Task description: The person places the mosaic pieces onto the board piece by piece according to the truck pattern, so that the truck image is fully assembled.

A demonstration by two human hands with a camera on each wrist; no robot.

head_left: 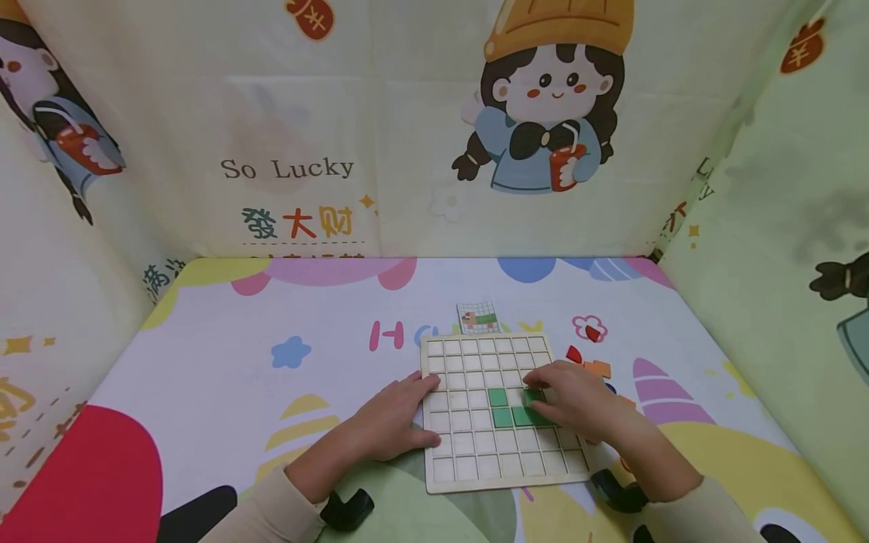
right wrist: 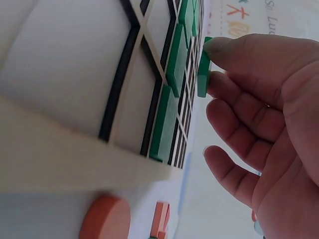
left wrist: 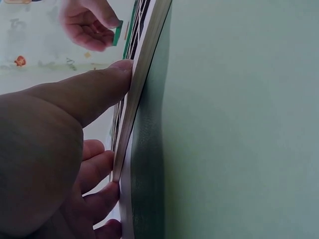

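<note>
A wooden grid board (head_left: 465, 469) lies on the table in the head view, with several green square tiles (head_left: 502, 417) set in its cells right of the middle. At its left edge rests my left hand (head_left: 387, 418), thumb and fingers spread; in the left wrist view the thumb (left wrist: 107, 87) touches the rim. My right hand (head_left: 577, 396) is over the right half of the board. Its thumb and finger pinch a green tile (right wrist: 203, 74), which stands on edge just off the board's surface in the right wrist view. Other green tiles (right wrist: 164, 124) sit in the grid beside it.
A small picture card (head_left: 478, 318) with a gridded design lies behind the board. Right of the board are loose pieces, among them red pieces (head_left: 573, 354) and orange pieces (head_left: 598, 369), partly hidden by my right arm. A printed cloth wall (head_left: 407, 151) rises behind the table.
</note>
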